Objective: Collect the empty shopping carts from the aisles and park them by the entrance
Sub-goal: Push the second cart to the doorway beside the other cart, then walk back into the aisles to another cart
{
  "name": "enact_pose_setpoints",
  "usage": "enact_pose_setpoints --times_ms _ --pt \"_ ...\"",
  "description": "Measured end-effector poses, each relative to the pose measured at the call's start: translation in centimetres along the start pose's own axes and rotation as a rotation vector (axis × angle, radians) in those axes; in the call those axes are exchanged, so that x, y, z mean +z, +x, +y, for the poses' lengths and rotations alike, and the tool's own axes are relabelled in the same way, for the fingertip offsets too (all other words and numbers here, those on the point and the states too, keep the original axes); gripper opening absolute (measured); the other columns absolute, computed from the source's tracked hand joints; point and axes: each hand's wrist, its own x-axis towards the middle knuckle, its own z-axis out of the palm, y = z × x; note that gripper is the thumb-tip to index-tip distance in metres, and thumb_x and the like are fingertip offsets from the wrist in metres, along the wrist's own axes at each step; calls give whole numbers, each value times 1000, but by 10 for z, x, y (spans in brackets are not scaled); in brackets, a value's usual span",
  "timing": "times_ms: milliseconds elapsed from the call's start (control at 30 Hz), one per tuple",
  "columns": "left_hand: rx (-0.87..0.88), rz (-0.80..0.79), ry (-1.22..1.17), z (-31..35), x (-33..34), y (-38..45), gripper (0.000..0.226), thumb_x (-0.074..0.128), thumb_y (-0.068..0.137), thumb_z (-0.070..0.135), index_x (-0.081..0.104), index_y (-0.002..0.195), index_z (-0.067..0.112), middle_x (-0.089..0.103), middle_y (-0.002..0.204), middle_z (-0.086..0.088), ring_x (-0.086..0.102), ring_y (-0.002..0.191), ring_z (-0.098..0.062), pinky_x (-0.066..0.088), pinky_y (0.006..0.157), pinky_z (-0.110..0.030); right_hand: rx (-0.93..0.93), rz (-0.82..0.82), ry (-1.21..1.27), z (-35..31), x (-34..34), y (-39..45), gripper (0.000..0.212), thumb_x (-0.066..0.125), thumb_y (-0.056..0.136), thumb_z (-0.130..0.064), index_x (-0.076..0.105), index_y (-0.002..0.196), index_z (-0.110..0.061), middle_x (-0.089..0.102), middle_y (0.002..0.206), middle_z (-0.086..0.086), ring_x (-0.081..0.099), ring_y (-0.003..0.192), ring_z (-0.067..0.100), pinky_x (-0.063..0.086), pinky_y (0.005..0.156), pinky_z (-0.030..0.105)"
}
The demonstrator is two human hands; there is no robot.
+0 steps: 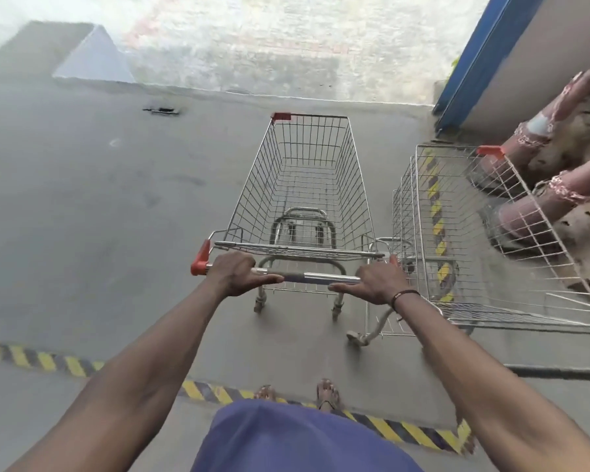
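An empty wire shopping cart [307, 185] with red corner caps stands straight ahead of me on the grey concrete floor. My left hand [237, 272] grips the left part of its metal handle bar [315, 276], next to the red end cap. My right hand [377, 282] grips the right part of the same bar; a dark band sits on that wrist. Close on the right stand parked empty carts [464, 233], nested into one another and angled to the right.
A yellow-and-black hazard stripe [382, 427] crosses the floor at my sandalled feet. A blue-edged wall [484, 52] rises at the far right, with reddish traffic cones [539, 137] lying against it. A low kerb and a pale ramp [96, 59] lie ahead; open floor is on the left.
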Motion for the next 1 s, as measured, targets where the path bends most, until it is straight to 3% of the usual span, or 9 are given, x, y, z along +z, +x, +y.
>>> enact_pose_setpoints --times_ms 67,167,267,367,433,600,733,933,1000 --pt "-3 -5 -73 2 -2 -1 93 41 72 106 59 73 15 62 74 2 59 71 -21 46 67 -40 -36 7 79 8 -2 8 99 27 70 -111 70 90 -25 72 84 -5 69 89 20 32 118 63" --pt "30 113 -199 6 -4 -12 73 52 79 95 57 96 24 55 101 4 53 94 -20 40 89 -42 -125 69 249 5 -19 20 105 23 56 -118 61 85 -24 66 80 -7 65 79 19 58 86 43" --pt "-78 314 -367 6 1 -31 49 67 87 68 58 105 24 55 109 3 53 103 -19 37 101 -38 -233 175 355 -19 -35 35 93 28 70 -110 60 90 -24 66 84 -6 64 77 17 61 72 44" --pt "-342 462 -670 3 4 -60 43 78 89 37 61 124 18 61 113 -3 59 112 -24 43 94 -31 -363 199 375 -53 -44 53 82 28 82 -102 61 92 -27 66 85 -6 64 77 15 62 72 48" --pt "-494 533 -828 -3 6 -88 36 78 91 28 63 121 16 62 108 -4 63 96 -20 49 83 -31 -443 187 373 -82 -45 58 75 29 88 -98 63 93 -31 66 84 -8 65 76 13 62 72 47" --pt "-729 669 -928 -38 15 -178 23 78 94 27 59 100 16 64 103 -7 61 82 -13 40 67 -12 -654 156 377 -177 -41 42 70 35 97 -89 63 85 -26 63 69 -6 55 57 11 55 60 43" --pt "-842 776 -995 -74 32 -274 28 77 92 36 59 97 16 65 101 -7 62 84 -16 43 70 -21 -832 105 294 -276 -33 1 69 36 97 -85 60 78 -24 70 77 -5 65 68 15 54 67 38" --pt "-1087 925 -1081 -112 88 -449 36 63 84 53 62 90 18 66 95 -4 61 87 -17 45 76 -32 -1062 -35 156 -437 17 -84 61 47 102 -77 59 76 -22 60 62 -9 55 58 8 39 55 33" --pt "-1172 953 -1072 -120 112 -507 38 63 84 55 62 90 18 66 95 -4 61 88 -17 43 76 -33 -1143 -69 113 -487 42 -111 67 43 99 -83 60 76 -23 62 65 -8 58 60 11 42 56 35"
